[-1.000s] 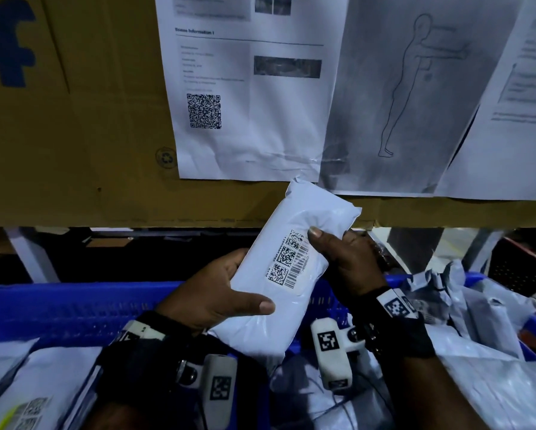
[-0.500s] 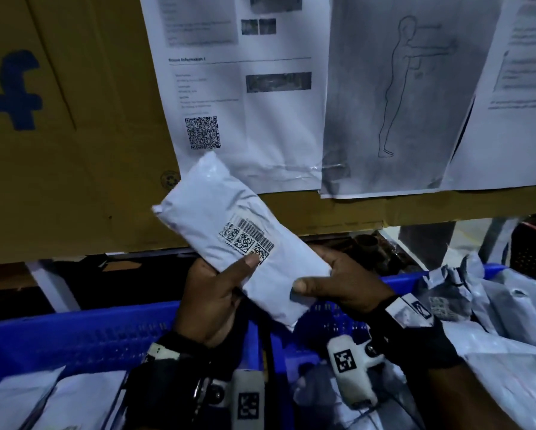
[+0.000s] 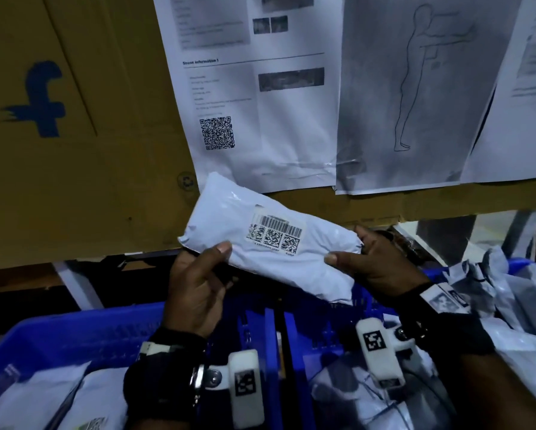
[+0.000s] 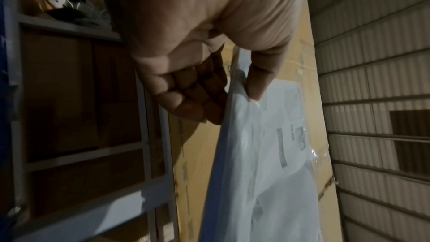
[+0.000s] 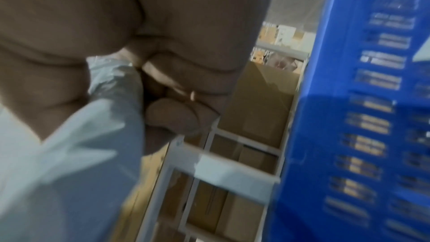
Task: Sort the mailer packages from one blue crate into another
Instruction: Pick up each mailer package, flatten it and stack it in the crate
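- You are mid-sort: one white mailer package (image 3: 272, 243) is up in the air between the two crates, above their meeting walls, and it has not gone into either.
- The left blue crate (image 3: 74, 333) already carries a few flat mailers (image 3: 43, 398) along its near side, so some of the work looks done.
- The right blue crate (image 3: 518, 265) is heaped with crumpled mailers (image 3: 524, 293), so plenty seems left to move (assuming that heap is the source, which the pictures alone do not settle).
- Your left hand (image 3: 198, 290) grips the package's left end, thumb pressed on the front face just beside the barcode label (image 3: 276, 235), the other fingers (image 4: 190, 97) curled behind it.
- Your right hand (image 3: 375, 265) holds the right end the same way: thumb on the front, fingers wrapped round the back edge.
- The package lies roughly level, label toward you, in front of the cardboard panel (image 3: 74, 150) and the printed sheets (image 3: 260, 103) taped to it.
- Judging from the label's turn toward you, you are checking it before choosing where it goes; the drop itself is not yet done.
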Available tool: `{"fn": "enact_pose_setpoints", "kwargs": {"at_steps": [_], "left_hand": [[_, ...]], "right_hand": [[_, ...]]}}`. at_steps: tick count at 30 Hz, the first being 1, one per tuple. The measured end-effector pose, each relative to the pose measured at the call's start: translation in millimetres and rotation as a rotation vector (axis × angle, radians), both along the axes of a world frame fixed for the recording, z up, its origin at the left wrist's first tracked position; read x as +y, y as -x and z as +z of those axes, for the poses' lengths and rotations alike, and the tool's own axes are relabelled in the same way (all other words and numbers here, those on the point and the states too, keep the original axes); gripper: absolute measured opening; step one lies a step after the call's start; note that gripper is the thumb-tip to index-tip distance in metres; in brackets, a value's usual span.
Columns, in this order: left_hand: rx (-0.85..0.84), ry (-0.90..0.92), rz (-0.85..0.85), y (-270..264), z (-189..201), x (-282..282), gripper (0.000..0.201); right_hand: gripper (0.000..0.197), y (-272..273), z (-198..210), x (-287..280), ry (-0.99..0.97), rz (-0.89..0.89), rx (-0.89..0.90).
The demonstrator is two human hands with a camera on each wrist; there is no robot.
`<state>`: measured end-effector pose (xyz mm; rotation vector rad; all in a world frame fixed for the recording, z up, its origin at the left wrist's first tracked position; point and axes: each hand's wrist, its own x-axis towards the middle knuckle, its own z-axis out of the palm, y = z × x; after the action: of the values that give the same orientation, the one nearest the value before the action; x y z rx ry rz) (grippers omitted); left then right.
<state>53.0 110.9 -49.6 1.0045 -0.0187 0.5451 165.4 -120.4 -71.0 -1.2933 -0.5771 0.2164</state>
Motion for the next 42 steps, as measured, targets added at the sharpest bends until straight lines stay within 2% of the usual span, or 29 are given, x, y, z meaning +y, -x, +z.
{"fn": "enact_pose_setpoints", "kwargs": {"at_steps": [2, 4, 6, 8, 12, 14, 16, 17, 20, 23, 24, 27, 28, 31, 32, 33, 36, 39, 42], "left_hand": [[0.0, 0.005, 0.05, 1, 1, 9, 0.032], [0.031, -0.055, 0.092, 2, 1, 18, 0.026], [0.071, -0.15, 0.1, 6, 0, 24, 0.04], [0.106, -0.226, 0.098, 10, 0, 27, 0.057], [0.15, -0.253, 0.038, 14, -3, 33, 0.05], [0.188, -0.31, -0.021, 20, -1, 33, 0.049], [0.243, -0.387, -0.073, 29, 3, 35, 0.062], [0.268, -0.418, -0.092, 35, 6, 37, 0.066], [0.289, -0.434, -0.085, 59, 20, 44, 0.055], [0.303, -0.385, 0.022, 88, 31, 56, 0.048], [0.305, -0.374, 0.038, 100, 34, 60, 0.045], [0.37, -0.425, 0.087, 137, 40, 73, 0.058], [0.401, -0.451, 0.119, 150, 42, 76, 0.055], [0.508, -0.557, 0.178, 183, 48, 90, 0.035], [0.544, -0.603, 0.189, 194, 50, 96, 0.031], [0.573, -0.644, 0.197, 204, 51, 102, 0.027], [0.674, -0.726, 0.206, 225, 51, 122, 0.021], [0.806, -0.791, 0.185, 239, 44, 144, 0.014], [0.955, -0.904, 0.088, 248, 32, 166, 0.013]], "right_hand": [[0.083, -2, -1, -5, 0.04, 0.033, 0.015], [0.08, -3, -2, -9, 0.068, 0.058, 0.027], [0.065, -3, 0, -11, 0.07, 0.061, 0.031], [0.062, -5, 1, -11, 0.01, 0.027, 0.023], [0.088, -7, 6, -8, -0.178, -0.104, 0.048], [0.08, -6, 10, -6, -0.195, -0.163, 0.053], [0.064, -4, 12, -2, -0.22, -0.21, 0.072], [0.065, -2, 13, 2, -0.234, -0.213, 0.087], [0.087, 6, 13, 16, -0.294, -0.127, 0.187], [0.096, 21, 16, 34, -0.353, 0.069, 0.333], [0.097, 28, 18, 42, -0.339, 0.115, 0.366], [0.091, 47, 26, 70, -0.192, 0.201, 0.355], [0.083, 54, 30, 80, -0.154, 0.231, 0.346], [0.041, 69, 48, 113, -0.146, 0.293, 0.334], [0.034, 74, 55, 126, -0.141, 0.294, 0.333], [0.034, 78, 59, 139, -0.129, 0.292, 0.318], [0.054, 93, 57, 182, -0.008, 0.324, 0.33], [0.025, 107, 40, 219, 0.202, 0.454, 0.369], [0.023, 117, 20, 251, 0.352, 0.51, 0.408]]}}
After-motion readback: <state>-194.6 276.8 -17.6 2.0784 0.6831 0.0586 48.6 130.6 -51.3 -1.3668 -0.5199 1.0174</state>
